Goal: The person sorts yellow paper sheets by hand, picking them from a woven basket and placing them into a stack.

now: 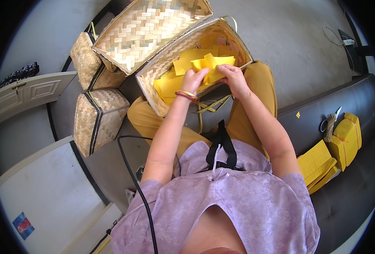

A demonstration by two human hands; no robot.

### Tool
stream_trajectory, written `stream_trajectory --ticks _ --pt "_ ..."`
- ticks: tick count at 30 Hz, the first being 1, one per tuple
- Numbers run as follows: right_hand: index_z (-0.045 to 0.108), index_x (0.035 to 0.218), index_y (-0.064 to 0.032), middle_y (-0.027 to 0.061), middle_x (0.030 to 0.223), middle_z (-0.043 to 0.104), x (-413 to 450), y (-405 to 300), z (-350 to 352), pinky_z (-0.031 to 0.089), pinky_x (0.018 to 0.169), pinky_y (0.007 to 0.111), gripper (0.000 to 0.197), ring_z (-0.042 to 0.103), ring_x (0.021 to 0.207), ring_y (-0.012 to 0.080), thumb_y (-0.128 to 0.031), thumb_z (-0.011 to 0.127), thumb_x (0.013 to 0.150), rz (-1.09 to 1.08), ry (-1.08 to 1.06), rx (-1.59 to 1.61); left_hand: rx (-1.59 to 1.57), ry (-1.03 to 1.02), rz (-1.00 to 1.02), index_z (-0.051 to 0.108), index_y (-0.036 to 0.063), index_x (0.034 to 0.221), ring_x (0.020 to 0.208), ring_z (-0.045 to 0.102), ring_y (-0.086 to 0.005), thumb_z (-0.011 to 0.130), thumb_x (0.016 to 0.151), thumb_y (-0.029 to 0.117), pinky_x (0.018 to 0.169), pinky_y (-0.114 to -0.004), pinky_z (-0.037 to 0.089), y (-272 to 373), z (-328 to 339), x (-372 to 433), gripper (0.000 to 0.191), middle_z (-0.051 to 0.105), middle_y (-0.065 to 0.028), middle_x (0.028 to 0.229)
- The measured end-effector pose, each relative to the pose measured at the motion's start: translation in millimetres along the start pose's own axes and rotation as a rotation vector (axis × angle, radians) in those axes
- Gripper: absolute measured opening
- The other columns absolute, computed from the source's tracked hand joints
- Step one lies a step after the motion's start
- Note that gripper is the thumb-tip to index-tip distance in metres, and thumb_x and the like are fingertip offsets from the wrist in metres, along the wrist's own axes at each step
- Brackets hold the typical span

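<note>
Between my two hands is a piece of folded yellow paper (211, 61), pinched and gathered near its middle. My left hand (193, 79) grips its left part with the thumb on top. On the right part, my right hand (233, 77) has thumb and fingers closed around the edge. Both hands are over an open woven bamboo basket (149, 71) that stands between my knees. Inside it lie loose and folded yellow papers (168, 84), with some pinkish pieces at the far end. The hands hide part of the basket's near side.
A woven lid (149, 35) leans at the basket's left. Two more bamboo baskets (100, 117) (84, 60) stand farther left. On the dark leather sofa (343, 203) lie yellow paper stacks (317, 162), a tied bundle (344, 143), twine (330, 127) and scissors (324, 125). A black cable (143, 193) hangs beside me.
</note>
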State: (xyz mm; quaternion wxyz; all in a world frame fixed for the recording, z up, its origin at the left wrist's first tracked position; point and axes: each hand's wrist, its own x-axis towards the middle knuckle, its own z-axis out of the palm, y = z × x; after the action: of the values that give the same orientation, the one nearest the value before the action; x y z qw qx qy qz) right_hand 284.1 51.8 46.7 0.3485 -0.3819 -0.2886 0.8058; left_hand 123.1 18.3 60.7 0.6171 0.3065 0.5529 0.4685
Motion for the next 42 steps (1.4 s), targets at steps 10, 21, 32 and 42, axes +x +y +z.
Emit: stream_trajectory --ticks 10,21,32,42 --pt "0.062 0.086 -0.0011 0.0089 0.078 0.063 7.1 -20.4 5.3 0.046 0.063 0.026 0.014 0.06 0.069 0.0167 -0.014 0.059 0.081 -0.74 0.548 -0.826 -0.193 0.177 -0.279 0.051 0.0025 0.11 0.092 0.058 -0.018 0.056 0.083 0.021 0.078 -0.034 0.048 10.1 -63.5 1.2 0.034 0.059 -0.0074 0.104" --pt "0.062 0.088 -0.0057 0.0145 0.085 0.061 35.9 28.4 50.0 0.047 0.072 0.038 0.025 0.058 0.08 0.0305 -0.026 0.062 0.074 -0.536 0.07 -1.249 -0.365 -0.103 -0.264 0.047 0.0003 0.115 0.099 0.056 -0.02 0.054 0.086 0.02 0.087 -0.034 0.046 20.3 -103.4 2.3 0.035 0.056 -0.01 0.11" --pt "0.06 0.075 -0.0006 0.0198 0.069 0.058 52.8 30.2 66.1 0.047 0.062 0.039 0.015 0.058 0.066 0.0352 -0.015 0.056 0.075 -0.469 0.043 -1.233 -0.487 -0.34 -0.319 0.049 0.002 0.114 0.096 0.056 -0.0165 0.058 0.083 0.016 0.085 -0.032 0.044 7.5 -124.0 14.2 0.035 0.058 -0.0055 0.106" --pt "0.061 0.084 0.0001 0.0147 0.071 0.062 64.5 34.1 83.2 0.047 0.06 0.031 0.017 0.06 0.062 0.0251 -0.016 0.061 0.077 -0.313 -0.026 -1.413 -0.565 -0.395 -0.341 0.049 -0.0016 0.114 0.097 0.057 -0.0182 0.051 0.087 0.014 0.086 -0.033 0.045 -6.5 -151.2 27.0 0.031 0.058 -0.0106 0.107"
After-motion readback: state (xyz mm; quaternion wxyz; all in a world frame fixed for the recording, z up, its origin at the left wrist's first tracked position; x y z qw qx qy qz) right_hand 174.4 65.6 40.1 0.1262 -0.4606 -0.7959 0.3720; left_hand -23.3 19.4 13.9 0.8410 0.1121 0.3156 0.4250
